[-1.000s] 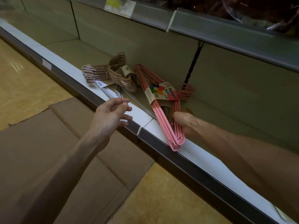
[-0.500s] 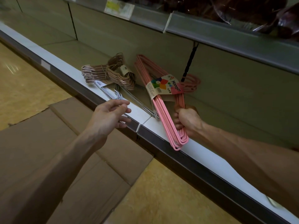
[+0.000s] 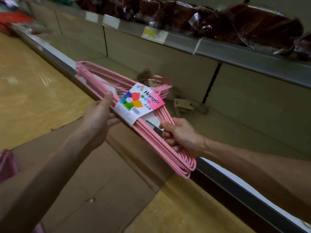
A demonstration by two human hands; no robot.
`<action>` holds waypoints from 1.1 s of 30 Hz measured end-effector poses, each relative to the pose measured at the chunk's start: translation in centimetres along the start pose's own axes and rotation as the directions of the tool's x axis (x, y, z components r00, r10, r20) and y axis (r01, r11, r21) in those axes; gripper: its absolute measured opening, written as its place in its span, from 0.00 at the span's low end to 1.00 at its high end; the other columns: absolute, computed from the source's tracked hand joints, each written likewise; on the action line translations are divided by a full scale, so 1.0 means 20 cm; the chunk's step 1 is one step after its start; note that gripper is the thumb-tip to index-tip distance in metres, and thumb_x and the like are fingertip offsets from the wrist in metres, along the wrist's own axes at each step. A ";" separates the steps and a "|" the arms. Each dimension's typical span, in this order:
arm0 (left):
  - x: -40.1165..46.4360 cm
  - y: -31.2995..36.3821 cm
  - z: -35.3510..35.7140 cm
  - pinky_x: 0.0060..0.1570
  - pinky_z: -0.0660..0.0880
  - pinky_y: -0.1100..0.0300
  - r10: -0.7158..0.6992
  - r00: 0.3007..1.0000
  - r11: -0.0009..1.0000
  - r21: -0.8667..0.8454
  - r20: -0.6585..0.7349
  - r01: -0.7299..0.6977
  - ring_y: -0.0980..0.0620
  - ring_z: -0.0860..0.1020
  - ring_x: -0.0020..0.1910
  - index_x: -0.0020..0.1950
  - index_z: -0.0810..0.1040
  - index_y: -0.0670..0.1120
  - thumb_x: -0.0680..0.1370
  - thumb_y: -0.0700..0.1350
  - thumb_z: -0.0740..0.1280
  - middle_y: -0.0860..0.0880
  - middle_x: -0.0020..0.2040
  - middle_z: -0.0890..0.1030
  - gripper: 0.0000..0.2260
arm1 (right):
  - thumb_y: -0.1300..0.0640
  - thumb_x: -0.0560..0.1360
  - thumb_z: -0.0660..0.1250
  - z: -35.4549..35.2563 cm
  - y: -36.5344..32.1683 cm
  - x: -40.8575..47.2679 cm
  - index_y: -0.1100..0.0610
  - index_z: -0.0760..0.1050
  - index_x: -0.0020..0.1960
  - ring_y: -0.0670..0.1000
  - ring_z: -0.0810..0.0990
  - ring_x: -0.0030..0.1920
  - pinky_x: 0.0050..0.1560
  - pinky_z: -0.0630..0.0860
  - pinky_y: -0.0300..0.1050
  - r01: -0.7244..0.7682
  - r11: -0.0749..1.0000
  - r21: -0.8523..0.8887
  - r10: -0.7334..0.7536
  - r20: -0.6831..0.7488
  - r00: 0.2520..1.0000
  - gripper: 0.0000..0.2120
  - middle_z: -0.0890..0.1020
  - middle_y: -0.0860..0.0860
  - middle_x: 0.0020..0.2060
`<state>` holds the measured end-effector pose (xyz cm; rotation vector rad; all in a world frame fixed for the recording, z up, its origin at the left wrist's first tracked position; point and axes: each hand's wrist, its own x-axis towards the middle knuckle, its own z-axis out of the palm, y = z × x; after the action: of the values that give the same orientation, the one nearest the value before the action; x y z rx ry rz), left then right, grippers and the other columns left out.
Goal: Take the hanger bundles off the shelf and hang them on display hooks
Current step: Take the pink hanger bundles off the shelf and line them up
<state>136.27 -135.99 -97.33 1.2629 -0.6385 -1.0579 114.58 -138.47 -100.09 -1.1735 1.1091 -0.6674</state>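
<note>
While both hands hold it clear of the shelf, the pink hanger bundle lies between them at frame centre, its long axis running diagonally from upper left to lower right. Left hand: thumb on top of the upper wires, fingers curled underneath, just left of the paper label. Right hand: fingers wrapped round the lower run of wires, nearer the rounded corner that points to the lower right. Hook ends fan out behind the label toward upper centre, blurred.

Bundle appearance: many thin pink coated wire hangers stacked flat, banded by a white-and-pink label printed "Hanger" with a multicoloured flower mark.

Judgement: no display hook is visible, so the hanging target cannot be located. The coming move likely depends on turning the hook ends outward; the left hand sits nearer them.

Other bundles, brownish, remain on the shelf right of centre. Flattened cardboard lies on the floor below.
</note>
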 end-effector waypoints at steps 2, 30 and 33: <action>-0.02 0.07 -0.07 0.46 0.81 0.51 0.006 0.989 0.989 -0.145 -0.148 -0.027 0.50 0.83 0.42 0.48 0.75 0.43 0.82 0.51 0.64 0.46 0.43 0.81 0.11 | 0.55 0.85 0.58 0.09 -0.01 -0.01 0.57 0.68 0.49 0.46 0.62 0.25 0.19 0.59 0.36 0.012 0.999 -0.036 -0.009 0.075 0.997 0.07 0.69 0.48 0.29; -0.11 0.34 -0.84 0.29 0.62 0.71 -0.055 0.965 0.758 -0.640 -0.257 -0.127 0.60 0.65 0.26 0.42 0.70 0.44 0.84 0.57 0.56 0.53 0.28 0.65 0.19 | 0.48 0.74 0.72 0.78 -0.34 -0.16 0.61 0.76 0.42 0.46 0.75 0.19 0.17 0.72 0.36 -0.515 0.824 0.238 -0.079 0.947 0.312 0.16 0.77 0.52 0.24; -0.05 0.32 -0.92 0.54 0.76 0.57 -0.099 0.956 0.817 -0.571 -0.278 -0.081 0.51 0.82 0.55 0.64 0.73 0.39 0.81 0.58 0.61 0.44 0.50 0.79 0.23 | 0.46 0.73 0.68 0.82 -0.35 -0.18 0.58 0.74 0.37 0.43 0.71 0.16 0.14 0.67 0.34 -0.426 0.869 0.252 -0.050 0.901 0.432 0.15 0.72 0.48 0.20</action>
<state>153.64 -127.18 -95.32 0.8540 -0.0554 -0.9441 129.37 -131.20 -92.44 -0.7565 0.1120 -0.0158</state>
